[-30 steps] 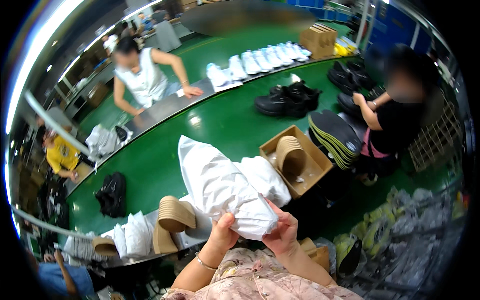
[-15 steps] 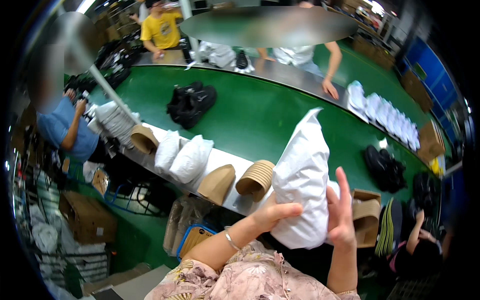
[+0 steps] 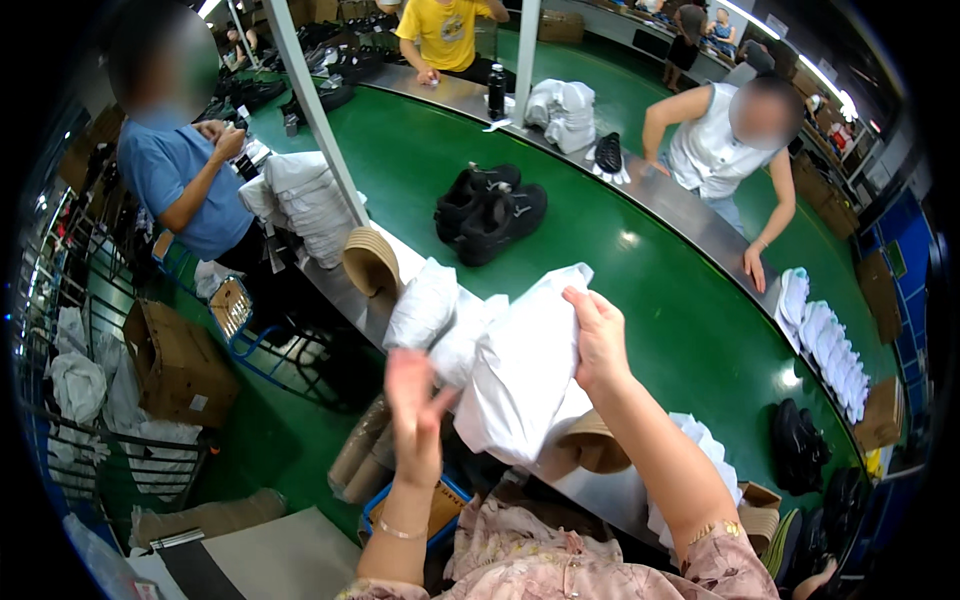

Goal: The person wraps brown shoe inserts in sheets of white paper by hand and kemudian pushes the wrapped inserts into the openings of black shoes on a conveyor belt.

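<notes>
The bundle point(image 3: 525, 370), wrapped in white, is held tilted above the near edge of the counter point(image 3: 350, 305), at roughly the centre of view. The right hand point(image 3: 600, 335) grips its upper edge at the 2 o'clock side, thumb and fingers closed on the wrapping. The left hand point(image 3: 412, 405), blurred, stands at between 8 and 9 o'clock of it with fingers spread, grasping nothing; contact with the wrapping cannot be confirmed. Directly beyond, at 10 o'clock, lie two white parcels point(image 3: 422, 303), the nearer partly covered by the held one. Further along the same bearing stands a nested set of card forms point(image 3: 368, 265); a second set, the brown forms point(image 3: 592, 445), lies between 4 and 5 o'clock, partly behind the right forearm. White paper point(image 3: 690, 450) shows at 4 o'clock, also partly hidden by that arm. Black shoes point(image 3: 490, 215), a pair, rest on the green surface point(image 3: 630, 310) near 12 o'clock. Well apart, white shoes point(image 3: 820, 340) stand in a row at 3 o'clock. A person in white point(image 3: 735, 145) leans at the far ledge between 1 and 2 o'clock.
</notes>
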Demonstrator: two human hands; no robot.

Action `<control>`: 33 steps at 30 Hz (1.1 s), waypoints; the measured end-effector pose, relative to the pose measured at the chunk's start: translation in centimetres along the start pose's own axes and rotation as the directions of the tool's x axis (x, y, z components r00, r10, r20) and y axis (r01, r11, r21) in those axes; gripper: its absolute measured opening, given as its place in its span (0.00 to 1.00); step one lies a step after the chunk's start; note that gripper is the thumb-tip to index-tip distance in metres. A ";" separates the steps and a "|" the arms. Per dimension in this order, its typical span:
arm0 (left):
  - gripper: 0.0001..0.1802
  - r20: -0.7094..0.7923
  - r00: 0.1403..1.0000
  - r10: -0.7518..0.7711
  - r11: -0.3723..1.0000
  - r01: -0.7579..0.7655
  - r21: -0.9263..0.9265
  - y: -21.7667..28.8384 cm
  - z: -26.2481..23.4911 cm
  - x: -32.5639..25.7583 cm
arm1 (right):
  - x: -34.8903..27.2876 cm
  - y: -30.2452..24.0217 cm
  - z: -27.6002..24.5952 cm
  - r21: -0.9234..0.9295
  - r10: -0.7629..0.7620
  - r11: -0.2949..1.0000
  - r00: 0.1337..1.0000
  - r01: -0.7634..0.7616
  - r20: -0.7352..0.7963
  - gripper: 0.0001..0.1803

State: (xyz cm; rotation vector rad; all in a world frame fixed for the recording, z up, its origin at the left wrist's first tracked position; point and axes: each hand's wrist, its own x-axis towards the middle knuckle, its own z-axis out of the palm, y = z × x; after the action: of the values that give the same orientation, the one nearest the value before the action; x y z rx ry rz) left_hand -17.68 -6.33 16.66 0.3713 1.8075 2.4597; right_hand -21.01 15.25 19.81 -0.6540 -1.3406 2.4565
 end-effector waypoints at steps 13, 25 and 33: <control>0.41 -0.223 0.945 0.238 0.747 -0.031 0.665 -10.0 -10.7 7.7 | 15.5 15.4 8.2 -0.459 0.200 0.887 0.941 -0.055 0.273 0.09; 0.42 -0.187 0.971 0.151 0.768 0.004 0.640 -17.3 -8.1 9.5 | 16.0 4.7 1.3 -0.797 -0.228 0.398 0.891 0.454 0.393 0.18; 0.58 -0.317 0.936 0.155 0.741 0.102 0.663 -16.5 -12.7 9.6 | 2.2 -17.9 -12.9 -0.793 -0.450 0.324 0.821 0.516 0.350 0.13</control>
State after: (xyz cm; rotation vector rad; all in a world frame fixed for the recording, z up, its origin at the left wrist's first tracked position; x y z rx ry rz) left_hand -31.34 -11.20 -1.07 -0.0404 2.8457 1.8631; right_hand -16.09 35.16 28.24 -0.2336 -2.3924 1.1687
